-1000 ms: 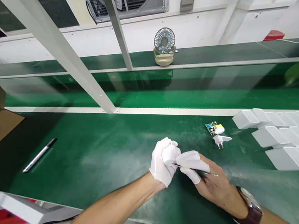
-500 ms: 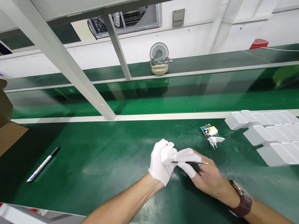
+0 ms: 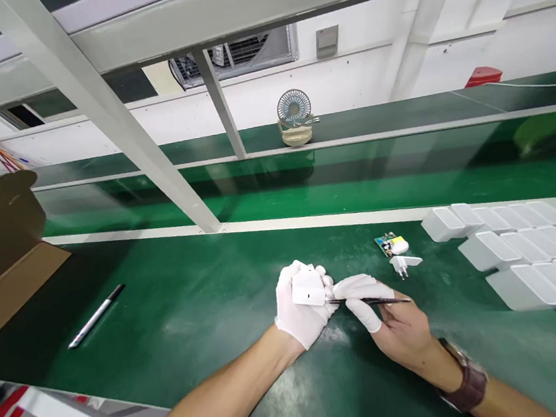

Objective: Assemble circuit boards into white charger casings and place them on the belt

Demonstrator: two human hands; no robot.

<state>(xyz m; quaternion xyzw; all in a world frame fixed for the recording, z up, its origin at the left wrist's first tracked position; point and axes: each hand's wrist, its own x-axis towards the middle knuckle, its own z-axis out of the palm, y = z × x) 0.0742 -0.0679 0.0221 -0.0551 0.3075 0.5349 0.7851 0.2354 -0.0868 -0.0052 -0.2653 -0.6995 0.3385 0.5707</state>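
We see the left hand [image 3: 302,307], in a white cloth glove [image 3: 295,321], closed around a small white housing [image 3: 308,291] and holding it over the green bench [image 3: 195,325]. The right hand [image 3: 399,328] is bare except for white finger covers [image 3: 362,289] on the thumb and first finger. It pinches a thin metal tool [image 3: 371,301] like a pen, and the tip meets the right edge of the housing. Whether this tool is tweezers or a single pick, we cannot tell.

The housing is a rounded box of smooth, glossy plastic with a small dark slot on its face. We judge it light and stiff but rather slippery, and its shine would show scratches easily. The best hold seems across its flat sides, with the slotted face left free. The tool looks rigid, narrow and sharp, so a pinch near its middle should give good control.

To the right of the housing and a little beyond it lie a small circuit board [image 3: 391,244] with a yellow part and a white plug piece [image 3: 403,264] with two round pins. Far to the right of the housing, rows of white shells [image 3: 524,254] of the same kind lie close together. Far to its left lies a silver pen [image 3: 96,315] with a black cap, and beyond that a brown cardboard box [image 3: 9,279]. Behind the housing, on a higher shelf [image 3: 398,118], stands a small fan [image 3: 294,117]
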